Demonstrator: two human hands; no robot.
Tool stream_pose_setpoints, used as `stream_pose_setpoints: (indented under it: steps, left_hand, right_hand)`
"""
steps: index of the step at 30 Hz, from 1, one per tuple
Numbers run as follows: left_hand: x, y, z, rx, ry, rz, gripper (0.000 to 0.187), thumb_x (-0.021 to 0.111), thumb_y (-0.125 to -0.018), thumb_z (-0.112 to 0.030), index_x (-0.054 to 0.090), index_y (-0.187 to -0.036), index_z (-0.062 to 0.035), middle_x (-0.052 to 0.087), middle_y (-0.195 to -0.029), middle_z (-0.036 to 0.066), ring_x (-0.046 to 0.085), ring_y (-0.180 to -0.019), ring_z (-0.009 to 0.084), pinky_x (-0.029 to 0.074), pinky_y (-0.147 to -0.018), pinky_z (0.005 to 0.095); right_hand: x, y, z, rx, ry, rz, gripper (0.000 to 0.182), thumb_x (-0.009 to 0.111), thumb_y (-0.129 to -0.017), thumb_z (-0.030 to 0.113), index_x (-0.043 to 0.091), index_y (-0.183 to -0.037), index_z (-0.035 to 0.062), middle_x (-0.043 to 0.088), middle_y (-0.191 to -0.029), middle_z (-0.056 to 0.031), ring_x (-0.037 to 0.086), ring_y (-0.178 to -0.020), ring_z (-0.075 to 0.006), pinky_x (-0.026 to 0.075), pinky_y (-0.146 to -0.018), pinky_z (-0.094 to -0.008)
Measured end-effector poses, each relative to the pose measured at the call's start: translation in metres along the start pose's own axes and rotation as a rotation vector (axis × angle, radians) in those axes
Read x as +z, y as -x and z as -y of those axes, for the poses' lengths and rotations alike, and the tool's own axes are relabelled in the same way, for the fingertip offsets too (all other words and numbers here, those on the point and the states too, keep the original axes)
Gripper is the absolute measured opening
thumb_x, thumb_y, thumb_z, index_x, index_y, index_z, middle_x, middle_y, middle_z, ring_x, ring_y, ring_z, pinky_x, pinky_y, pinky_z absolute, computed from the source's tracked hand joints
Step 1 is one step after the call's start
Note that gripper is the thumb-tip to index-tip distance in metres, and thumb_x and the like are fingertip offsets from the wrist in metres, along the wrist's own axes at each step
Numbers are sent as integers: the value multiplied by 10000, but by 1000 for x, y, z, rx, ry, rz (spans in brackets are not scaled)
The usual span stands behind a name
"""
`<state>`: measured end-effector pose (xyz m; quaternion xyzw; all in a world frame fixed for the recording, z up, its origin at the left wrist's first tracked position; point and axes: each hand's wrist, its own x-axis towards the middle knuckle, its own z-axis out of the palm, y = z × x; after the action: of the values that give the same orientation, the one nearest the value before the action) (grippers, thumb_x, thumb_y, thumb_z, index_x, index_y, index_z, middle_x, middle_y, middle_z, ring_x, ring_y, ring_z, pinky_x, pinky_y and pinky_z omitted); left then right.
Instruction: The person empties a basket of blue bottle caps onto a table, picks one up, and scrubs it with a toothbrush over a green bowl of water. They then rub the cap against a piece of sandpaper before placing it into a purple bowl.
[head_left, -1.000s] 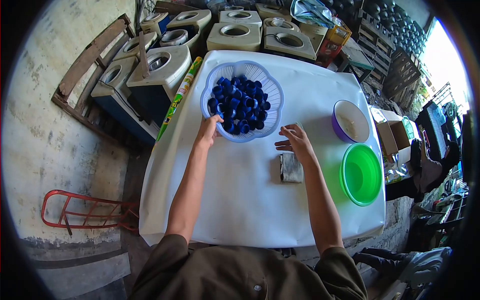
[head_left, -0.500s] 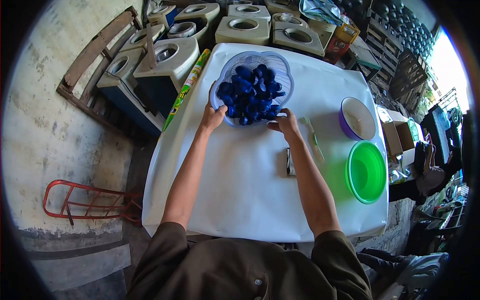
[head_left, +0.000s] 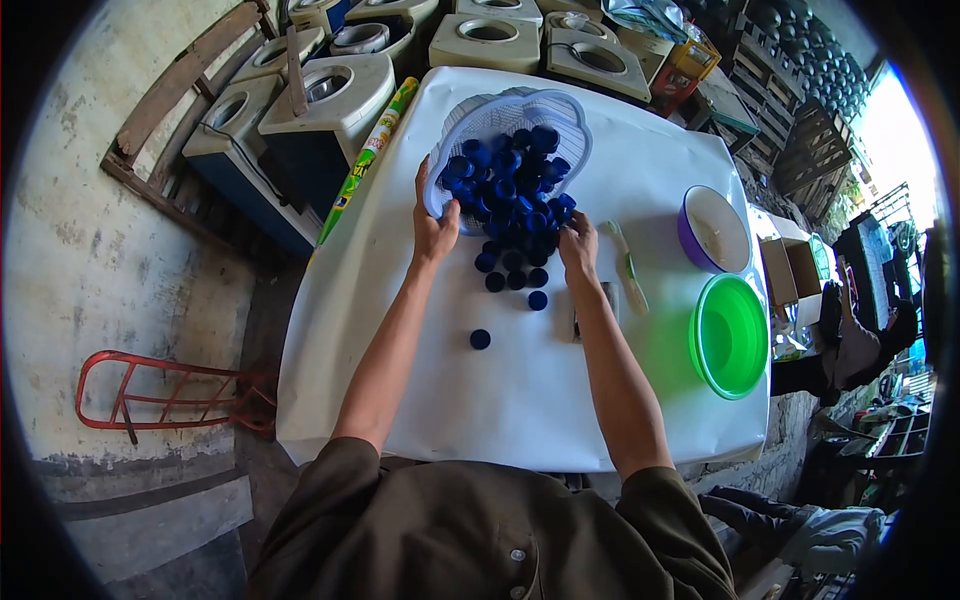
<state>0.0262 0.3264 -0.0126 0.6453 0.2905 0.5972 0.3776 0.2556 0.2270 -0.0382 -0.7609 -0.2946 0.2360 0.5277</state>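
Note:
A pale lavender basket (head_left: 475, 118) is tilted towards me over the white table (head_left: 450, 400). Dark blue caps (head_left: 505, 188) spill over its near edge, and several lie loose on the table, one (head_left: 480, 340) apart from the others. My left hand (head_left: 437, 225) grips the basket's left rim, thumb inside. My right hand (head_left: 578, 245) is at the near right edge beside the caps, its fingers curled; whether they hold the rim or a cap is hidden. A small dark object (head_left: 577, 326) lies partly behind my right forearm.
A purple-and-white bowl (head_left: 715, 230) and a green basin (head_left: 730, 337) stand on the right. Near my right hand lies a green-and-white handled tool (head_left: 628, 268). A colourful roll (head_left: 370, 158) lines the left edge. A co-worker (head_left: 855, 340) is at the far right.
The basket has tipped towards me, its far rim raised. Caps have slid out onto the table. My right hand has shifted slightly, its fingers now curled in.

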Motion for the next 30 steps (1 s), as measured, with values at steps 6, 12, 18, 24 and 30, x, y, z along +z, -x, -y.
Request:
stream_pose_setpoints:
  steps: [6, 12, 18, 24, 30]
  left_hand:
    - [-1, 7, 15, -60, 94, -16, 763, 527, -831, 80, 278, -1537, -68, 454, -1452, 175, 482, -1301, 278, 387, -1081, 357]
    - [0, 7, -7, -3, 137, -30, 735, 553, -871, 56, 260, -1538, -39, 446, -1429, 145, 478, -1275, 241, 388, -1081, 347]
    - [-2, 6, -17, 97, -48, -10, 707, 496, -886, 21, 257, -1547, -53, 403, -1500, 174, 435, -1368, 306, 368, -1122, 394]
    - [-1, 12, -18, 135, -62, -30, 665, 520, -921, 7, 270, -1535, -44, 406, -1488, 190, 439, -1369, 321, 380, -1116, 413]
    - [-3, 16, -16, 146, -116, -32, 674, 523, -900, 36, 281, -1524, -41, 431, -1476, 198, 467, -1353, 335, 388, -1122, 422]
  right_hand:
    - [-9, 30, 33, -84, 48, -56, 450, 506, -835, 68, 645, -1258, 4, 690, -1206, -207, 649, -1161, -328, 470, -1006, -357]
    - [-12, 26, 26, -123, 50, -36, 461, 482, -837, 61, 632, -1264, -28, 686, -1228, -189, 648, -1153, -291, 462, -1007, -340]
    - [-15, 34, 23, -244, 131, -68, 438, 472, -842, 78, 649, -1231, -16, 693, -1196, -202, 659, -1125, -310, 469, -1006, -360]
    - [-21, 42, 44, -160, 293, -86, 372, 522, -859, 128, 674, -1183, 26, 682, -1136, -216, 646, -1065, -366, 474, -968, -418]
    - [-23, 13, 14, -357, 317, -178, 391, 586, -936, 274, 636, -1228, 18, 623, -1256, -221, 577, -1188, -392, 424, -1032, -439]
